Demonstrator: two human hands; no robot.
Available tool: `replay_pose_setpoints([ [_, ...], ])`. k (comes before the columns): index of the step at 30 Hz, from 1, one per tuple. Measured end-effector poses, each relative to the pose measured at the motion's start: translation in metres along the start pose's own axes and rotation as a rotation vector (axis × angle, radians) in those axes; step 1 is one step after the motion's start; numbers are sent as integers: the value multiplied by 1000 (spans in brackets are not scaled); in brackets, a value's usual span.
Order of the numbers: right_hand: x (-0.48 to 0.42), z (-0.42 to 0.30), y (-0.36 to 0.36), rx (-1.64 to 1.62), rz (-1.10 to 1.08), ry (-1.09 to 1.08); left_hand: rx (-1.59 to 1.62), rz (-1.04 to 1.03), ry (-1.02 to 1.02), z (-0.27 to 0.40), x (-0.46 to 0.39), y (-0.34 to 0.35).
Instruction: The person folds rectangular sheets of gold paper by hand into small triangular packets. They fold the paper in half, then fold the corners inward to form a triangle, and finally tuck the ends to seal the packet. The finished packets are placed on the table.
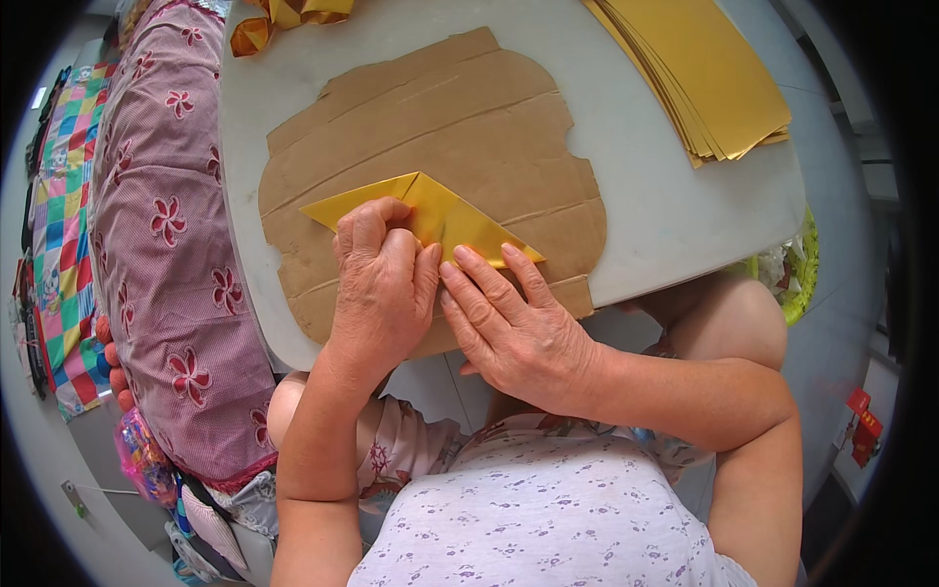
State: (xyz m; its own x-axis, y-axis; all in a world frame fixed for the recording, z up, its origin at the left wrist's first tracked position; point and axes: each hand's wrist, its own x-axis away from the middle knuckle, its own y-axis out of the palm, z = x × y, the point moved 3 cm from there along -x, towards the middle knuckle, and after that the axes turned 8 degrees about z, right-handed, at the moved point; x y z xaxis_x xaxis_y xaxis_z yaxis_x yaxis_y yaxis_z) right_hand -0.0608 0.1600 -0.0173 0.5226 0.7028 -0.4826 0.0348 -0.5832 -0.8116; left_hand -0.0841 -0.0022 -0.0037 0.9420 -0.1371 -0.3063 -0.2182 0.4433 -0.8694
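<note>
A folded sheet of gold paper (458, 216) lies on a flattened piece of brown cardboard (440, 125), near the edge closest to me. Curled fingers of my left hand (385, 271) rest on the paper's left part; whether they pinch it is hidden. My right hand (513, 323) lies flat, its fingertips on the paper's lower right edge, close beside my left thumb. To the upper right is a stack of flat gold paper sheets (704, 73), slightly fanned. Several folded gold paper pieces (293, 15) sit at the table's far left, cut off by the picture's edge.
The pale table (660, 220) has a rounded near corner above my knees. A pink cloth with red flowers (161, 257) covers something long along its left side. A yellow-green basket (799, 271) stands below the right edge. Colourful bags and cloths lie at lower left.
</note>
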Motion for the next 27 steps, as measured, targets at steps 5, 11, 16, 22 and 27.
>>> replay_pose_setpoints([
  [5, -1, 0, -2, 12, -10, -7, 0, 75, 22, 0, 2, 4],
  [11, -1, 2, -1, 38, -1, -15, -56, 61, 114, 5, 2, 2],
  [16, 2, 3, 1, 38, -45, -14, -122, 31, 166, 7, -1, 1],
  [22, 3, 7, -2, 48, 60, 0, -132, 10, 156, 8, -3, 0],
  [27, 10, 5, -13, 163, 23, 16, -112, 15, 79, 14, -5, -2],
])
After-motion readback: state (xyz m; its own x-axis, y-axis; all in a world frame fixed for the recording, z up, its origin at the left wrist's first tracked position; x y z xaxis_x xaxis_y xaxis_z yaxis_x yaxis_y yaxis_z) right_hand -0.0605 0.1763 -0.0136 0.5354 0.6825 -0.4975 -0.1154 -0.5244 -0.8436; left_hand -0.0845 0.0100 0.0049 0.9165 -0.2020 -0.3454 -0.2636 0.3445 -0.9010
